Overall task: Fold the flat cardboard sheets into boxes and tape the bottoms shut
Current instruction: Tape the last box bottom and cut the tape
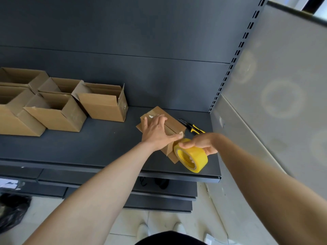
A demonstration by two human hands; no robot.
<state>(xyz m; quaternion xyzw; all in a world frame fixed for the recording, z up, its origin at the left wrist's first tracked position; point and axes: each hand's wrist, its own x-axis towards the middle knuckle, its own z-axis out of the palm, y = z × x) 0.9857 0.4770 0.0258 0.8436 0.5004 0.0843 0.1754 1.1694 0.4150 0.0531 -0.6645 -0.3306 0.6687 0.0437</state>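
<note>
Several open brown cardboard boxes [104, 103] finished; upturned brown box [174, 124] mid-taping: left hand [155, 129] flat, fingers spread; right hand [205, 143] gripping yellow tape roll [192, 157].

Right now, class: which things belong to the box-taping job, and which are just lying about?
Job: box under the left hand; yellow tape roll in the right hand; open boxes; utility knife.
Lying about: black bag on the floor.

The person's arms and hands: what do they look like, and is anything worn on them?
Both forearms are bare up to the picture's edge: no sleeve shows. The left hand and the right hand carry no glove, and I see no ring, watch or bracelet on the visible parts. The fingernails look short and unpainted.
</note>
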